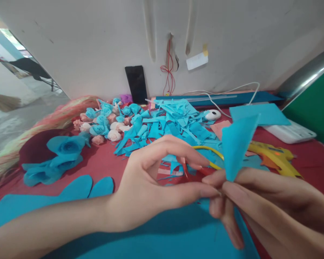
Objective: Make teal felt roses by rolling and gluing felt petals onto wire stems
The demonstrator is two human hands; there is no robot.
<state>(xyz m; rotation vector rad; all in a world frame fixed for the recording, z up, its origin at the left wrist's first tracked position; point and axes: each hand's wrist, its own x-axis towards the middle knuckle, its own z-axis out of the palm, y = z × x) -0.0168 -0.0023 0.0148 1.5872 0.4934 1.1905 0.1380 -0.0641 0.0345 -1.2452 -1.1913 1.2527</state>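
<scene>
My right hand (275,201) pinches the narrow lower end of a folded sky-blue paper piece (238,144), which fans upward from the fingertips. From the left reaches my left hand (156,176), its thumb tip against the right fingertips at the base of the piece. The left index finger is curved and stands apart from that thumb. Under both hands lies a large blue sheet (156,237). Behind the fingers are scissors with red and yellow handles (205,148), partly hidden. A heap of blue paper scraps (175,122) lies beyond the left hand.
Small blue, pink and white paper roses (113,135) are piled left of the scraps. Larger blue flowers (66,145) and cut petals (77,185) lie nearer. At right are a yellow glue gun (275,154) and a blue paper stack (259,113). A phone (136,84) leans on the wall.
</scene>
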